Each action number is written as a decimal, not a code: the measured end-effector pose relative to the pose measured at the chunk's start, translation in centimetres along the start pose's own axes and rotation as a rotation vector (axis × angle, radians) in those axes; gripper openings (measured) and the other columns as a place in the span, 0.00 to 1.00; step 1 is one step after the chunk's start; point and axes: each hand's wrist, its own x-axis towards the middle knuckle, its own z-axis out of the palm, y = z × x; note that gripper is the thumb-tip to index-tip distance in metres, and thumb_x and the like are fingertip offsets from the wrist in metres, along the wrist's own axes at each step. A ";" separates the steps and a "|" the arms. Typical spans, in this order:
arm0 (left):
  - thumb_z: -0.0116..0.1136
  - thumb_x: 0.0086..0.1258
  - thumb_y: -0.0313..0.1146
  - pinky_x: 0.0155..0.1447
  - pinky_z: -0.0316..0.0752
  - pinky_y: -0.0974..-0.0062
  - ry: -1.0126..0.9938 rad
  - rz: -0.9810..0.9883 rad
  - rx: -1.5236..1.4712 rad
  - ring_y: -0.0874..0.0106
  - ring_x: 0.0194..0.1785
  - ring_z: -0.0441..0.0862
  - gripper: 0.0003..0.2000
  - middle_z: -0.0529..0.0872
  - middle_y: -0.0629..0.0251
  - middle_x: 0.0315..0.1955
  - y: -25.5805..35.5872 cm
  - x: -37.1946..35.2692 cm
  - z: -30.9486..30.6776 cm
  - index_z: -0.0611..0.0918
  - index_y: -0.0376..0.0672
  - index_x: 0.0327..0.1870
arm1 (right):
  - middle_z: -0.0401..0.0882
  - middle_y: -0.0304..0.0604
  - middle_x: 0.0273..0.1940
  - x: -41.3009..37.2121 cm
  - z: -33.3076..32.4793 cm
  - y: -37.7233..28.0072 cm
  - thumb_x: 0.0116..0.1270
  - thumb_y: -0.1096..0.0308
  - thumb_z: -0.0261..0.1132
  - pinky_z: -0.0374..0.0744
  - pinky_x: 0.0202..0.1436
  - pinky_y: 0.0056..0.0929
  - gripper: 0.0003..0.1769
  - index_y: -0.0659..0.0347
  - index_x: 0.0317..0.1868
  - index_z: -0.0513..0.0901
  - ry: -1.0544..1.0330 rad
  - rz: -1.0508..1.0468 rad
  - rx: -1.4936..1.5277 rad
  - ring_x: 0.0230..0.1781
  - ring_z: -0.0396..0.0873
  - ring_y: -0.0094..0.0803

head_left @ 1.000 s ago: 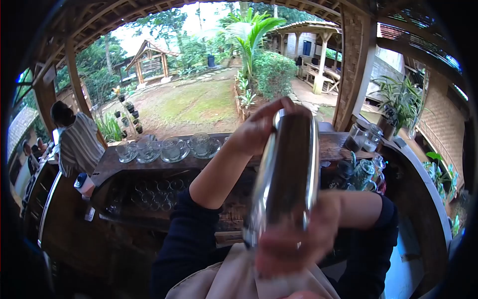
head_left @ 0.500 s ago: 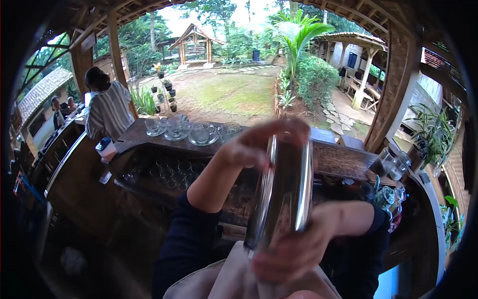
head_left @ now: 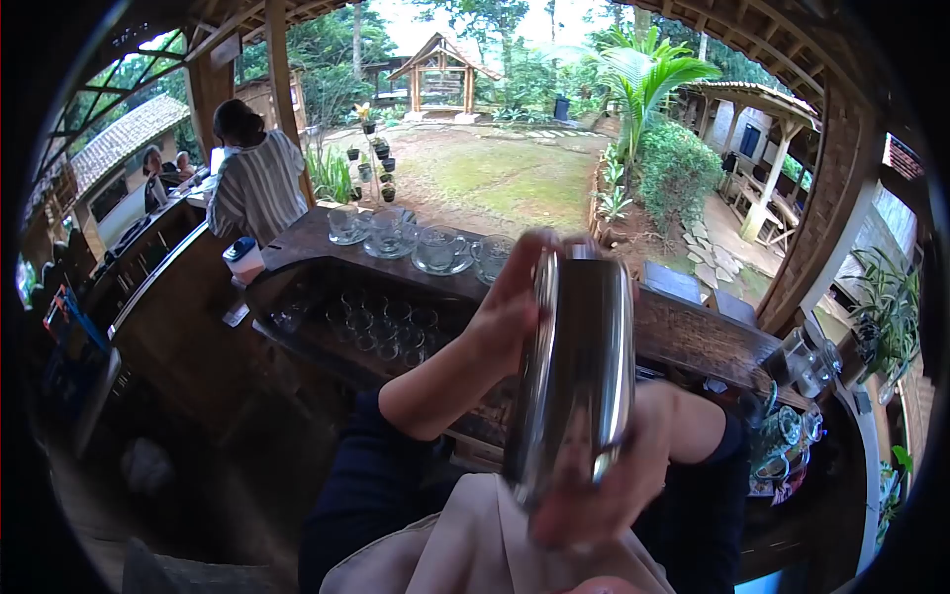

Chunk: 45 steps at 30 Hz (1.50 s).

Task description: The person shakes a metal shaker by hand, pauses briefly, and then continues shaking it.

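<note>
A shiny metal cylinder, like a shaker, is held upright but slightly tilted in front of my chest. My left hand grips its upper end from the left, with fingers reaching over the top. Around the lower right side and base my right hand is wrapped, blurred by motion. Behind the cylinder runs a dark wooden counter. Clear glass cups on saucers stand on the counter to the left of the cylinder.
Several glasses sit on a shelf under the counter. A lidded container stands at the counter's left end. Glass jars are at the right. A person in a striped shirt stands at the left, with other people farther back.
The view has shifted, so the surroundings appear farther right. Both hands still hold the metal cylinder, which has moved slightly right and looks less blurred.
</note>
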 end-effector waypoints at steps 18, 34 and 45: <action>0.52 0.67 0.37 0.49 0.76 0.64 0.185 0.020 0.232 0.65 0.47 0.79 0.15 0.77 0.57 0.45 9.7 0.7 -7.7 0.71 0.42 0.51 | 0.77 0.47 0.49 -2.0 7.6 4.1 0.53 0.68 0.67 0.76 0.48 0.31 0.17 0.56 0.45 0.80 0.026 0.502 0.237 0.50 0.77 0.33; 0.50 0.69 0.43 0.50 0.77 0.60 0.297 0.048 0.369 0.60 0.44 0.80 0.17 0.80 0.54 0.41 14.0 -2.5 -8.2 0.71 0.39 0.50 | 0.78 0.42 0.44 -1.4 14.8 4.8 0.50 0.65 0.69 0.73 0.53 0.39 0.15 0.54 0.40 0.81 0.096 0.659 0.316 0.48 0.78 0.37; 0.59 0.63 0.38 0.46 0.79 0.64 -0.183 0.523 0.429 0.57 0.46 0.81 0.20 0.79 0.52 0.43 13.3 -5.1 -1.8 0.68 0.42 0.52 | 0.77 0.22 0.46 4.5 15.2 2.9 0.47 0.78 0.65 0.70 0.54 0.32 0.21 0.43 0.42 0.80 0.287 0.108 -0.003 0.48 0.76 0.18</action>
